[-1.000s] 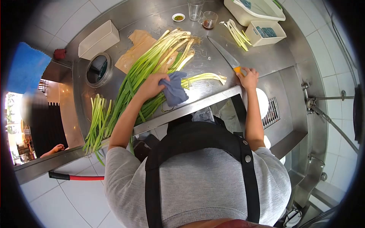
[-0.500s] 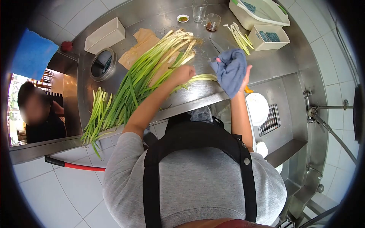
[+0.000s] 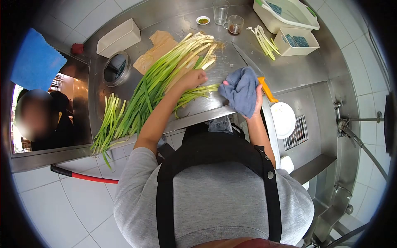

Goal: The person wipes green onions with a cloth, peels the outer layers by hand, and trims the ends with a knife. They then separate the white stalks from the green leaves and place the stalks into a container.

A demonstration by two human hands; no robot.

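Observation:
My right hand [image 3: 258, 101] is closed on a blue-grey cloth [image 3: 242, 91], held bunched over the counter's front edge. My left hand [image 3: 195, 79] is curled closed above the root-end side of a big heap of spring onions [image 3: 153, 82]; whatever its fingers hold, if anything, is hidden. Below that hand, a few separate spring onions [image 3: 198, 93] lie with their pale ends reaching toward the cloth. Just beyond the cloth lies a knife with an orange handle [image 3: 269, 89], its blade pointing away from me.
Brown paper [image 3: 144, 62] lies partly under the heap. Trimmed white stalks [image 3: 263, 43] lie by a cream container [image 3: 304, 48]. Glasses [image 3: 234, 25] and a small sauce dish [image 3: 203, 20] stand at the back. A sink with a white plate [image 3: 283, 120] is at right. A person [image 3: 41, 120] shows through an opening.
My right hand and the cloth have moved left and slightly nearer to me, uncovering the knife. My left hand has shifted a little left. The person in the opening has moved slightly.

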